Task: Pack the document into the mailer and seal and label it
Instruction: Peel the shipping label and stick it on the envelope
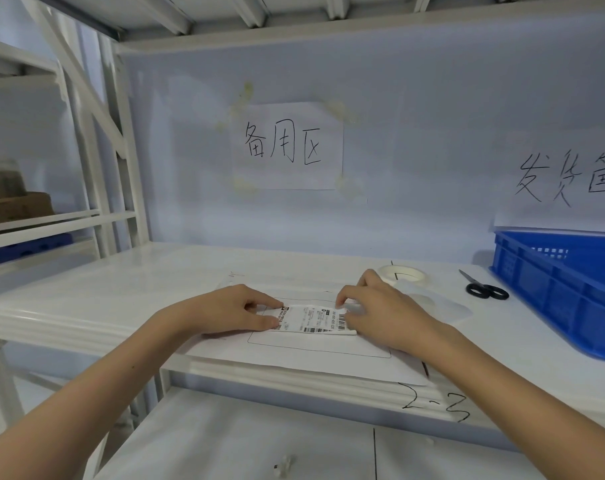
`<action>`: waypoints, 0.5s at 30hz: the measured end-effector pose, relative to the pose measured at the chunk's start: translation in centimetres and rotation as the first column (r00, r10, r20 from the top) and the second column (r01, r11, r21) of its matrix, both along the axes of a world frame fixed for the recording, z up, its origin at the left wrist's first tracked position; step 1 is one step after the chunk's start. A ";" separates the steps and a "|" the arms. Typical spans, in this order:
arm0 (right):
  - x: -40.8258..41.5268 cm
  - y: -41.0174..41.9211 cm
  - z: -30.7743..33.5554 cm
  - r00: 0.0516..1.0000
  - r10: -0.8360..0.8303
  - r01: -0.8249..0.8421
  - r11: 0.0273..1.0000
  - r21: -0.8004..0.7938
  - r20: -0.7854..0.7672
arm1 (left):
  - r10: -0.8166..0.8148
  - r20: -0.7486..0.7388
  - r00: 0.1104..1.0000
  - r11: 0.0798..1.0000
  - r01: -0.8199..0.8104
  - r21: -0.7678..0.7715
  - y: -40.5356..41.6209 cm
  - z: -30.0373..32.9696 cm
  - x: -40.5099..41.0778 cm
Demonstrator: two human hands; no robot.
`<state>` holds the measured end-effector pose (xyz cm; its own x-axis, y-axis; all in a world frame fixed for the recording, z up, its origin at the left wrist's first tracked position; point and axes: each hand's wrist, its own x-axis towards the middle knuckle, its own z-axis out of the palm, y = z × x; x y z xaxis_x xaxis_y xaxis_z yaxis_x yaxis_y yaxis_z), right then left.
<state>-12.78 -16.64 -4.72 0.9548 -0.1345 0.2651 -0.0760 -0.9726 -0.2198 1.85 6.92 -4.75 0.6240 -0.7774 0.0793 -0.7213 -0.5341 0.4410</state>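
A white mailer point(315, 355) lies flat on the white shelf, a thin printed rectangle on its face. On top of it sits a shipping label point(313, 319) with barcodes, its near edge curling up a little. My left hand point(235, 311) pinches the label's left end between thumb and fingers. My right hand point(380, 315) pinches its right end, fingers curled over the edge. The document is not visible.
A roll of white tape point(403, 274) and black-handled scissors point(483, 287) lie behind my right hand. A clear plastic sheet point(443, 306) lies beside them. A blue plastic crate point(564, 285) stands at the right. Handwritten signs hang on the back wall.
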 end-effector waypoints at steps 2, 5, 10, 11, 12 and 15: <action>-0.2 -0.3 0.0 0.998 0.051 -0.048 0.997 -0.057 0.048 | -0.025 -0.014 1.000 1.000 0.025 0.018 0.1 0.1 -0.1; -0.4 -0.6 -0.3 0.994 0.087 -0.081 0.991 -0.102 0.062 | -0.050 -0.019 0.999 0.998 0.050 0.041 0.1 0.2 -0.1; -0.9 -1.3 -0.1 0.998 0.025 -0.020 0.995 -0.094 0.053 | -0.033 0.009 0.999 0.998 0.032 0.046 0.2 -0.1 0.4; -1.0 -1.3 -0.1 0.999 0.024 -0.019 0.994 -0.106 0.040 | -0.032 0.006 0.999 0.998 0.032 0.049 0.1 -0.2 0.4; -1.1 -1.3 -0.1 0.999 0.026 -0.023 0.993 -0.116 0.023 | -0.032 0.002 0.999 0.998 0.032 0.052 0.1 -0.1 0.4; -1.0 -1.4 0.1 1.000 0.023 -0.024 0.997 -0.069 -0.014 | -0.028 -0.002 1.000 0.998 0.028 0.064 -0.1 0.2 -0.3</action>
